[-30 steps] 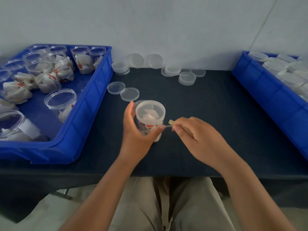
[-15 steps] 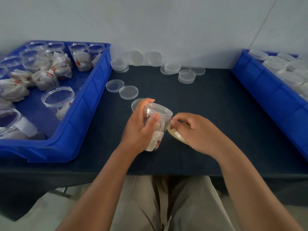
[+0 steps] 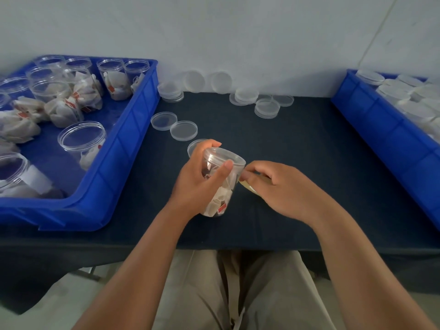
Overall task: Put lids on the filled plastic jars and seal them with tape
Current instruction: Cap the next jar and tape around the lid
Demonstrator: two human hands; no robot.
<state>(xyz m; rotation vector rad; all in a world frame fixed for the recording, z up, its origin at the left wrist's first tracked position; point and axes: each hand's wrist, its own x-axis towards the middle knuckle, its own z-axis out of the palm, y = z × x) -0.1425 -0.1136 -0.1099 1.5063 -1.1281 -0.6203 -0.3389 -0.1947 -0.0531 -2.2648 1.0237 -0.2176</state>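
Here, in the head view, I see the left hand (image 3: 195, 184) wrapped round the jar (image 3: 221, 186), holding it tilted at mid-desk (image 3: 297, 144) so the lid's (image 3: 225, 156) seam faces the right hand (image 3: 281, 189). That hand pinches yellowish tape (image 3: 247, 186) right against the jar's side just below the lid, I judge to start the seal. The jar is clear plastic, capped, and packed with white sachets with red tags.

Jar (image 3: 221, 184) in the left hand (image 3: 197, 184) is clear, white sachets (image 3: 220, 198) with red tags (image 3: 222, 207) inside. Tape (image 3: 248, 188) at the right hand (image 3: 283, 189) looks pale yellow. Bench (image 3: 297, 144) is dark navy, bins (image 3: 123, 148) either side bright blue, lids (image 3: 183, 130) beyond see-through.
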